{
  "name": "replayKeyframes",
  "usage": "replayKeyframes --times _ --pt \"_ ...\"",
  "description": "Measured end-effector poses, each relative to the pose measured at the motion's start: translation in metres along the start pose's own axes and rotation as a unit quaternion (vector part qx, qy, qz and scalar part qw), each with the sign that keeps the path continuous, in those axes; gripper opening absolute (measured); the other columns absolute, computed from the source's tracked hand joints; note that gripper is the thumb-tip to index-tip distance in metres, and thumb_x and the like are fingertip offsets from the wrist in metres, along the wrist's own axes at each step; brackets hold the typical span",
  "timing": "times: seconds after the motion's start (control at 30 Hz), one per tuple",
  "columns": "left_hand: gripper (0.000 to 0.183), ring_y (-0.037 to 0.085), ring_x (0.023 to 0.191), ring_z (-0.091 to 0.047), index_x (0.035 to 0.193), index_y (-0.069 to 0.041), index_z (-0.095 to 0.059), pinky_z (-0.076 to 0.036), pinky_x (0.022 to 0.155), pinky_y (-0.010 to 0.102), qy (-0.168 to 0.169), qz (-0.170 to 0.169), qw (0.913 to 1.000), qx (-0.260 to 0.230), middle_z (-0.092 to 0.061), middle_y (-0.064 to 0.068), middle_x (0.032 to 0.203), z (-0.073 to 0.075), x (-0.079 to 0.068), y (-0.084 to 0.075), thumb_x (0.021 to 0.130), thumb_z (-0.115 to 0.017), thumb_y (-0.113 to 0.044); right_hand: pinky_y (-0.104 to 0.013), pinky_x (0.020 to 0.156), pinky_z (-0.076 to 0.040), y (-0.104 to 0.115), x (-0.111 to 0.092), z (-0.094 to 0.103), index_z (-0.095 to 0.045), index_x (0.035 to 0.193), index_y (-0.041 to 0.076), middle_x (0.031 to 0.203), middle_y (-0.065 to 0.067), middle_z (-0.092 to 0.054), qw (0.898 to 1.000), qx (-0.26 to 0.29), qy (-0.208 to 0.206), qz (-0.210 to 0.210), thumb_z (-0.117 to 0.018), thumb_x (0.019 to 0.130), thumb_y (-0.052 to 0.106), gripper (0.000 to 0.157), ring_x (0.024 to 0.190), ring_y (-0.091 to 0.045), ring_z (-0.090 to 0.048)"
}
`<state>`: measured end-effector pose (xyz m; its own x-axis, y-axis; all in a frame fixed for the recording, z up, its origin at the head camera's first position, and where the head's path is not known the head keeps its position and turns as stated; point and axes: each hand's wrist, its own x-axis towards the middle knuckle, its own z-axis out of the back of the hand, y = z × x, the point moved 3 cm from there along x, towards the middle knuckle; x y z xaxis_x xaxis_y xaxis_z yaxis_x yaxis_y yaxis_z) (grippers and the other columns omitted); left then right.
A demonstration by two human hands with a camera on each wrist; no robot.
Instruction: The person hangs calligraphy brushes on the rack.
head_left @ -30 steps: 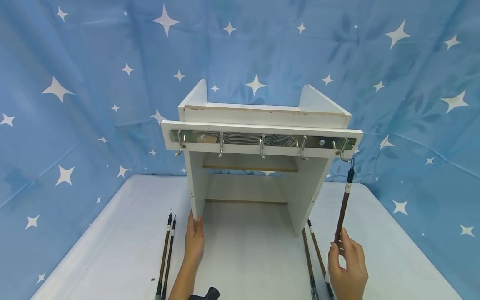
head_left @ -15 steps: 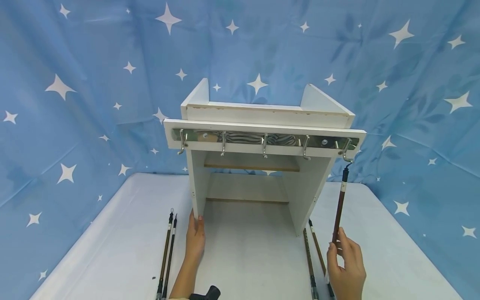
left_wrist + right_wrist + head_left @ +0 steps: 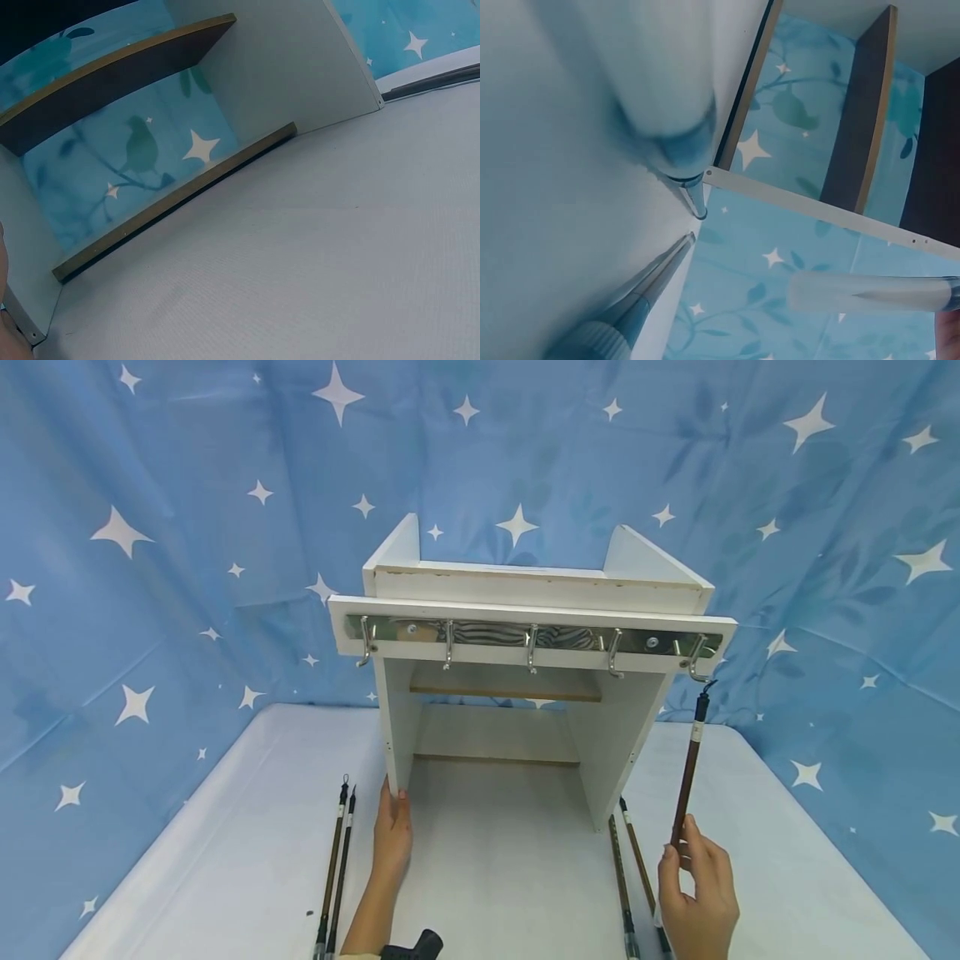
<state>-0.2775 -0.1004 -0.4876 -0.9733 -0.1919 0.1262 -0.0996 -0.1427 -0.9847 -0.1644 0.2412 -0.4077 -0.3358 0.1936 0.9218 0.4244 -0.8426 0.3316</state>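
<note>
My right hand (image 3: 699,885) pinches a dark brown calligraphy brush (image 3: 687,768) by its lower part, below the rightmost hook (image 3: 697,662). The brush stands nearly upright, leaning slightly right, with its cord loop at the hook's tip; whether the loop is around the hook I cannot tell. A clear cap (image 3: 870,292) covers its bristles in the right wrist view. With thumb and fingers on either side, my left hand (image 3: 392,835) grips the lower front of the white shelf's (image 3: 536,589) left side panel. Only a sliver of that hand shows in the left wrist view.
A metal rail (image 3: 487,635) with several hooks runs across the shelf front. Two brushes (image 3: 336,860) lie left of the shelf, two more (image 3: 622,885) at its right. White cloth covers the table (image 3: 247,827); a blue starry curtain (image 3: 187,568) hangs behind.
The brush top swung left under the hook, then back right to a slight lean, with its loop now just below the hook tip. My left hand stays on the panel.
</note>
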Motion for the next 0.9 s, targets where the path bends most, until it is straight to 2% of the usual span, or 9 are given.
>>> replayKeyframes --times 0.23,0.63,0.9 --pt "0.055 0.039 0.137 -0.019 0.148 -0.020 -0.007 -0.023 0.106 0.059 -0.001 0.000 1.0000 -0.006 -0.014 0.013 0.153 0.0002 0.0000 -0.0011 0.100 -0.030 -0.032 0.005 0.080 -0.033 0.0020 0.0014 -0.0002 -0.055 0.120 -0.007 0.091 -0.028 -0.056 1.000 -0.002 0.001 -0.002 -0.047 0.092 0.024 0.042 0.094 0.022 -0.041" --pt "0.054 0.041 0.136 -0.019 0.148 -0.018 -0.008 -0.022 0.105 0.061 -0.002 -0.004 0.9999 -0.011 -0.015 0.015 0.152 0.0006 0.0005 -0.0014 0.100 -0.032 -0.028 0.005 0.080 -0.033 0.0036 0.0008 -0.0012 -0.056 0.120 -0.007 0.091 -0.028 -0.056 1.000 -0.001 -0.003 0.000 -0.045 0.093 0.029 0.046 0.091 0.022 -0.040" --pt "0.054 0.040 0.137 -0.019 0.148 -0.018 -0.008 -0.022 0.106 0.060 0.000 -0.002 0.9999 -0.015 -0.015 0.014 0.152 0.0002 0.0002 -0.0012 0.101 -0.032 -0.027 0.005 0.080 -0.033 0.0065 0.0004 -0.0026 -0.054 0.122 -0.006 0.091 -0.028 -0.055 1.000 -0.007 0.009 0.001 -0.044 0.094 0.030 0.047 0.092 0.022 -0.038"
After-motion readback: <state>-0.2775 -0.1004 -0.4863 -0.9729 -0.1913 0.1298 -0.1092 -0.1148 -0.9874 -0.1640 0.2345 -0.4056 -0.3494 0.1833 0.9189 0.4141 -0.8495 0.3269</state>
